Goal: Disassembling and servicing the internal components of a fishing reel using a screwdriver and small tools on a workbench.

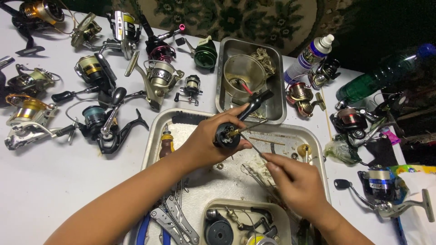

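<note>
Many reels (pixel 97 72) ring the tray (pixel 313 136); left hand (pixel 209 136) clamps a reel body (pixel 227 134), right hand (pixel 295 181) pinches a thin tool (pixel 252 145).

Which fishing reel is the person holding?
The black reel in the left hand, raised over the metal tray. All the other reels lie on the white table or in trays, untouched.

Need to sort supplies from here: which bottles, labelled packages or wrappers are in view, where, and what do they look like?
Spray bottle: top right of the table, white with blue-purple label, lying tilted.
Green plastic bottle: far right, on its side, blue cap.
Colourful wrapper: right edge, yellow-green, partly hidden.
No screens or signs.
</note>
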